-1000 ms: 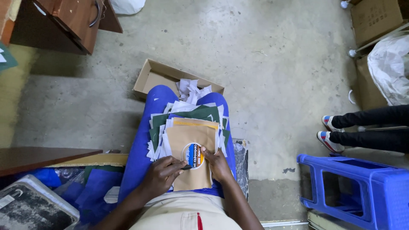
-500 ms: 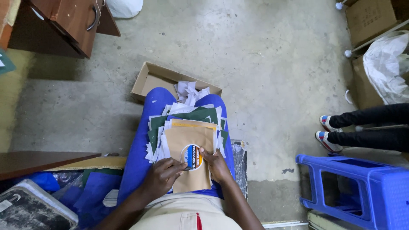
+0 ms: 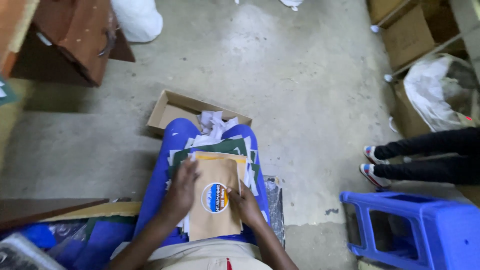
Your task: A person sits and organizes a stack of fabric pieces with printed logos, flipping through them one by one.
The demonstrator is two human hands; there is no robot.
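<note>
Grey concrete floor (image 3: 300,100) is spreading out all around me, stained and bare in the middle, with a dark wooden cabinet (image 3: 75,45) standing at the far left and cardboard boxes (image 3: 405,35) and a clear plastic bag (image 3: 435,90) crowding the far right. A blue plastic stool (image 3: 415,225) is sitting near my right side, and beyond it another person's legs (image 3: 430,155) in dark trousers are stretching in from the right edge. An open cardboard tray (image 3: 172,110) is lying on the floor just past my knees, with crumpled white paper scraps (image 3: 215,122) at its near edge.

I am sitting with my blue-trousered lap (image 3: 160,170) serving as my work surface, and a loose stack of green and white sheets (image 3: 225,146) is resting across it. On top of that stack the brown paper pouch (image 3: 215,200) is lying flat, a round sticker (image 3: 215,197) sitting on its middle.

My left hand (image 3: 181,192) is lying flat along the pouch's left edge, fingers extended and pressing rather than gripping. My right hand (image 3: 247,205) is touching the sticker's right rim with its fingers (image 3: 234,191), not closed around anything.

To do this well, I judge I should be keeping the pouch pinned square while rubbing the sticker down from centre outward, so no crease forms and the stack beneath is not sliding.
</note>
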